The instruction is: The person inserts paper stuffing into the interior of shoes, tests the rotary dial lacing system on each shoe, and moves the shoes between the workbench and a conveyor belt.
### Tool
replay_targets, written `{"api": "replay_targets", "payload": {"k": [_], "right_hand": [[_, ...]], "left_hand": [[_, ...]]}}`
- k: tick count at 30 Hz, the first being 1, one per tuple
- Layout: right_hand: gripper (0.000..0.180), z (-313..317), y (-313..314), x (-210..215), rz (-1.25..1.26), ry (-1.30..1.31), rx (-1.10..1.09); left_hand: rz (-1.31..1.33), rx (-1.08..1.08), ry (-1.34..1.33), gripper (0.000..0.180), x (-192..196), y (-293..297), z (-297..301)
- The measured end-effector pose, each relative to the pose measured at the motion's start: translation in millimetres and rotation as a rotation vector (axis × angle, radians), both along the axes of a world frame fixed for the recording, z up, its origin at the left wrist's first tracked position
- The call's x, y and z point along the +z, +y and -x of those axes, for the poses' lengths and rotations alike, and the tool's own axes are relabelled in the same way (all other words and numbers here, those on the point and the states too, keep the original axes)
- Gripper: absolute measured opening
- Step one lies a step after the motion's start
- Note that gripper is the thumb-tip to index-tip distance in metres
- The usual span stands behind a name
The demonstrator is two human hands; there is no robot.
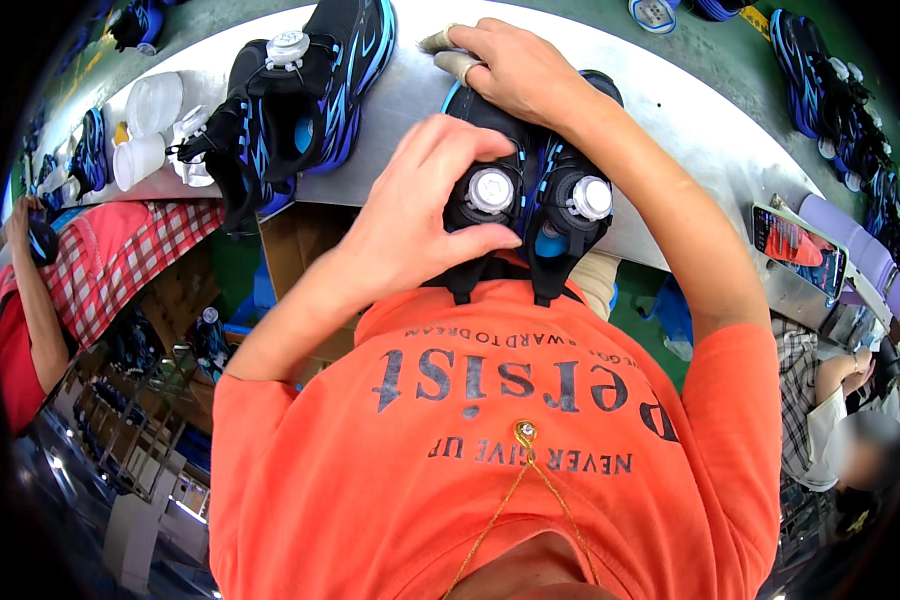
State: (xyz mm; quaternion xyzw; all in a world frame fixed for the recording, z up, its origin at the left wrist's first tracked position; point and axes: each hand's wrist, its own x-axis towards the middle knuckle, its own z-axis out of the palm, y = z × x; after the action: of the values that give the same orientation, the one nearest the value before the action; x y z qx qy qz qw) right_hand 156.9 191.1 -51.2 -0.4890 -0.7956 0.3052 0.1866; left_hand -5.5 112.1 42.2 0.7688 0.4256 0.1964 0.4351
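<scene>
Two black sneakers (492, 150) with blue and purple trim lie side by side before me, toes pointing away and heels against my shirt. Each carries a round white dial (490, 190) on its tongue; the right sneaker's dial (591, 198) faces up too. My left hand (415, 205) curves around the left sneaker from its outer side, thumb near the heel and fingers beyond the dial. Over the toe end of that sneaker bends my right hand (515, 70), with pale covers on two fingertips. Its fingers press toward the toe, and the exact contact is partly hidden.
Another pair of sneakers (310, 100) stands on the metal table (670, 130) at left, near clear plastic cups (145, 150). A phone (799, 245) lies at right by a purple roll (850, 235). More sneakers (820, 90) line the far right. Other people sit at both sides.
</scene>
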Motion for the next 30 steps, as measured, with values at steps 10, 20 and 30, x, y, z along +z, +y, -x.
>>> {"api": "replay_targets", "payload": {"k": [10, 20, 30], "right_hand": [[0.032, -0.2, 2.5, -1.8, -0.010, 0.028, -0.005], [0.029, 0.3, 1.0, -6.9, -0.059, 0.054, -0.006], [0.027, -91.7, -15.3, 40.3, 0.160, 0.377, -0.118]], "left_hand": [[0.107, -0.200, -0.089, 0.043, -4.8, 15.9, 9.1], [0.087, -0.048, -0.150, 0.031, -13.7, -0.9, 9.3], [0.669, 0.027, -0.162, 0.021, 37.7, -19.4, -5.2]]}}
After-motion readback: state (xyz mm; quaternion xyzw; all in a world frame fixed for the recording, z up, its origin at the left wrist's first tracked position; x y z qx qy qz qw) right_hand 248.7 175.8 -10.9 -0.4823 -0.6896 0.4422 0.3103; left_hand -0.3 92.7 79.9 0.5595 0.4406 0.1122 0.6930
